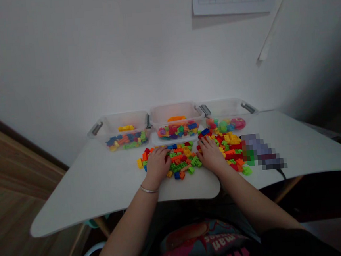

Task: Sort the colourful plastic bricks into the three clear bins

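A loose heap of colourful toy building bricks (178,167) lies in front of me on the white table (111,197). My left hand (158,163), with a silver bangle at its wrist, rests on the left part of the heap, its fingers apart over the bricks. Palm down between the middle and right parts of the heap is my right hand (210,152), fingers spread and touching bricks. A dark blue brick (204,132) sits just beyond its fingertips. Neither hand visibly grips a brick, though the undersides of the fingers are hidden.
Along the wall stand three clear plastic bins: a left bin (125,120) and a middle bin (175,111) with bricks, and a right bin (225,109) with rounder coloured pieces. A blurred-out object (262,152) with a dark cable lies right of the heap. The table's front edge curves inward.
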The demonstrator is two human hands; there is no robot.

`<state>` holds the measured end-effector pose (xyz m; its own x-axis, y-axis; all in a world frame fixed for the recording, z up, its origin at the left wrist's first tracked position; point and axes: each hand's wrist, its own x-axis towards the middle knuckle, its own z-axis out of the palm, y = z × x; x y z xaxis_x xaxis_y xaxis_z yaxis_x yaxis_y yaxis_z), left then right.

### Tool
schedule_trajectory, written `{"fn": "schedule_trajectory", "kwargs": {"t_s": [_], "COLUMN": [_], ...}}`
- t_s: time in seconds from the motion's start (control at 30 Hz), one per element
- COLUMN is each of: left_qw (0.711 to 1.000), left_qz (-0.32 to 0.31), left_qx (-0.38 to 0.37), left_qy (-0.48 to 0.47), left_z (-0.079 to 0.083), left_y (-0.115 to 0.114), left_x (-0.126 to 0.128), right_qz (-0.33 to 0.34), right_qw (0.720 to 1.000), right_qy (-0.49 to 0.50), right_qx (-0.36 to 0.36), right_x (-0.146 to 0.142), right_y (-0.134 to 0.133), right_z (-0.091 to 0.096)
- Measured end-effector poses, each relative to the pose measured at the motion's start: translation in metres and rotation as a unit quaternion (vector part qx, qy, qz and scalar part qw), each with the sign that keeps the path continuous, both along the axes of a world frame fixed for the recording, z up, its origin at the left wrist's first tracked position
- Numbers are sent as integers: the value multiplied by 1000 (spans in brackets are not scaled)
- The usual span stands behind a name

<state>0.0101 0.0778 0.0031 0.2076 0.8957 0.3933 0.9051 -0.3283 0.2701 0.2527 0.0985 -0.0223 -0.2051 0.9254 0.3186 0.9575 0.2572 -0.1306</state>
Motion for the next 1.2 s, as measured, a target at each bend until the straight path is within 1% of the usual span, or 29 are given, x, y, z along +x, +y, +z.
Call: {"fn": "schedule_trajectory", "kwargs": {"t_s": [0.13, 0.3, 0.4, 0.5, 0.57, 0.67, 0.7, 0.77, 0.83, 0.93, 1.0, 1.07, 1.13, 1.2], "left_qw": [1000, 1000, 1000, 1000, 1000, 1000, 1000, 1000, 1000, 1000, 1000, 1000, 1000, 1000], "left_qz": [-2, 2, 5, 6, 6, 6, 7, 8, 7, 6, 7, 6, 3, -1], "left_qx": [-1, 0, 1, 2, 1, 3, 3, 3, 3, 5, 3, 1, -1, -2], "left_qy": [2, 0, 0, 1, 2, 4, 5, 6, 6, 4, 2, -1, -2, -2], "left_z": [1, 2, 2, 2, 2, 2, 1, 1, 1, 1, 2, 2, 3, 3], "left_y": [0, -1, -1, -1, -1, -1, -1, -1, 0, -1, -1, -2, -2, -2], "left_x": [0, 1, 1, 1, 0, 0, 0, 0, 0, 0, 0, 0, 0, 0], "right_qz": [29, 38, 59, 83, 69, 17, 2, -19, -29, -23, -27, -44, -51, -40], "right_qw": [998, 994, 990, 977, 964, 946, 941, 938, 947, 975, 988, 994, 997, 999], "right_qy": [57, 92, 125, 199, 254, 311, 327, 342, 320, 219, 146, 86, 38, -1], "right_qx": [-27, -45, -33, 7, 45, 85, 85, 59, 28, 23, 38, 45, 35, 13], "right_x": [-7, -14, -17, -12, -3, 15, 20, 28, 30, 29, 29, 30, 31, 32], "right_y": [3, 6, 6, 7, 7, 7, 7, 7, 6, 0, -7, -15, -23, -28], "right_z": [1, 3, 3, 7, 13, 19, 20, 18, 14, 12, 16, 23, 30, 34]}}
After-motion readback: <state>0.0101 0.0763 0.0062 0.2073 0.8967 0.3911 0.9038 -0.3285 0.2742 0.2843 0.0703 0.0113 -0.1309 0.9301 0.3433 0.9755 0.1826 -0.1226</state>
